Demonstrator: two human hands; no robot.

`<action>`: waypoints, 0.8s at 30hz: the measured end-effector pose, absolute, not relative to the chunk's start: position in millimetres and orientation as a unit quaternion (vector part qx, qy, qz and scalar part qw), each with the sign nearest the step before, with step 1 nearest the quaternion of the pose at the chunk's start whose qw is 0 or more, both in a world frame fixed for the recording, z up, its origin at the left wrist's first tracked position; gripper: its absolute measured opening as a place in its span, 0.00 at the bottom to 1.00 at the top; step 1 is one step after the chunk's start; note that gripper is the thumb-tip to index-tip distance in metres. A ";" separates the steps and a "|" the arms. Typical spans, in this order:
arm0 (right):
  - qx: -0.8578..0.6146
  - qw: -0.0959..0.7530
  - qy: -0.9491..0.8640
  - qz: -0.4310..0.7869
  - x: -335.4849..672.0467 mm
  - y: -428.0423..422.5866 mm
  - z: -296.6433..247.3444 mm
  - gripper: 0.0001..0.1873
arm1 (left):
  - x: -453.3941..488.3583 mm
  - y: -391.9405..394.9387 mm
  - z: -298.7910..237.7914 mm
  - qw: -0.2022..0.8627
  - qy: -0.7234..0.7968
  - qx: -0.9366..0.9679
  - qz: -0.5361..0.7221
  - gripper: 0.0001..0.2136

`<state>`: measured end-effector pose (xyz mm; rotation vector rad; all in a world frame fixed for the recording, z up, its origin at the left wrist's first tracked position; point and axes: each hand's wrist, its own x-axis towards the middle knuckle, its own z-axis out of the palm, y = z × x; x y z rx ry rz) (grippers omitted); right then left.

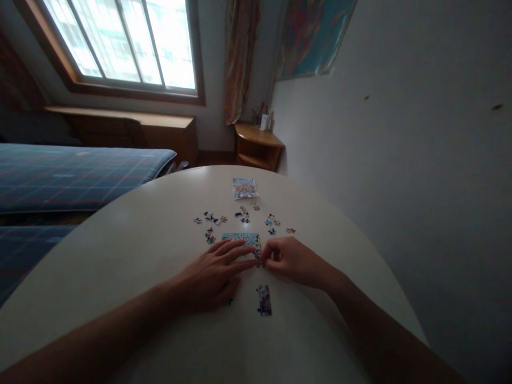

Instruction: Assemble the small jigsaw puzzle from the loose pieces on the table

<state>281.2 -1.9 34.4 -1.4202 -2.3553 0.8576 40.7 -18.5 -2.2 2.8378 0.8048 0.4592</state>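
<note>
The left hand (224, 264) is resting open over the partly joined jigsaw puzzle (240, 236) mid-worktop (160, 234), the right hand (286, 256) is curling at its right edge, grip unclear, while a strip (264, 300) and loose pieces (216, 221) are lying unattached.

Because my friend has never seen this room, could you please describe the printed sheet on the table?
On the white, rounded table, look past the loose puzzle pieces toward the far edge. The printed sheet lies there, a single colourful rectangle, clearly larger than any loose piece.
</note>
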 end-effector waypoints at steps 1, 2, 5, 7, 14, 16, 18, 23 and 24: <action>-0.491 0.131 -0.811 0.291 280.4 -2.7 34.8 0.08 | 40.7 -18.7 -2.1 0.078 0.267 0.948 0.154 0.28; -0.493 0.133 -0.811 0.287 279.8 -3.4 35.0 0.08 | 40.7 -18.9 -2.0 0.077 0.267 0.948 0.154 0.28; -0.496 0.132 -0.812 0.278 278.7 -4.3 35.3 0.08 | 41.0 -18.9 -1.8 0.072 0.270 0.949 0.146 0.29; -0.494 0.131 -0.814 0.275 278.3 -4.2 35.0 0.08 | 41.3 -18.9 -1.3 0.070 0.272 0.950 0.139 0.29; -0.487 0.124 -0.821 0.271 280.6 -3.5 32.7 0.06 | 41.7 -19.6 -0.1 0.068 0.269 0.949 0.147 0.28; -0.488 0.125 -0.822 0.267 281.9 -3.1 32.1 0.05 | 41.7 -19.6 -0.7 0.066 0.267 0.950 0.148 0.28; -0.489 0.127 -0.822 0.262 282.9 -2.6 31.8 0.04 | 41.8 -19.5 -1.6 0.065 0.269 0.950 0.148 0.27; -0.481 0.138 -0.830 0.247 283.5 -1.3 30.6 0.08 | 42.2 -19.3 -2.6 0.065 0.263 0.951 0.148 0.28; -0.476 0.140 -0.833 0.244 283.5 -1.2 30.2 0.09 | 42.2 -19.2 -2.5 0.063 0.261 0.952 0.146 0.28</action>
